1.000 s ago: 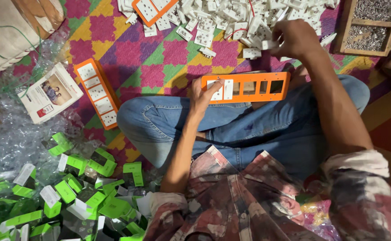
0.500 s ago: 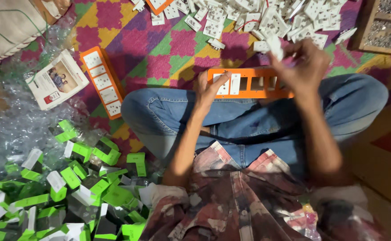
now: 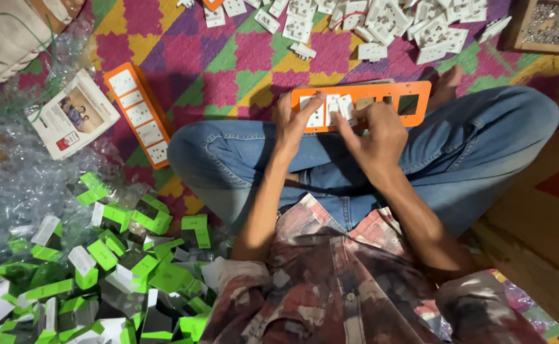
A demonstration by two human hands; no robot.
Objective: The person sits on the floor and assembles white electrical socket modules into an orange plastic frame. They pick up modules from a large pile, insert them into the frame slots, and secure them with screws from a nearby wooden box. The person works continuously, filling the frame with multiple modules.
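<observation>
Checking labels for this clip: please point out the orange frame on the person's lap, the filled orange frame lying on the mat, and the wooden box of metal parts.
orange frame on the lap (image 3: 420,102), head view, bare right end.
filled orange frame (image 3: 140,116), head view, middle white insert.
wooden box (image 3: 523,28), head view, left wall.

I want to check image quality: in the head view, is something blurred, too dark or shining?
Head view: both hands, left hand and right hand, look sharp on the orange frame; the shirt at the bottom edge is soft and shadowed; clear plastic wrap glints; lines bend near the corners.
</observation>
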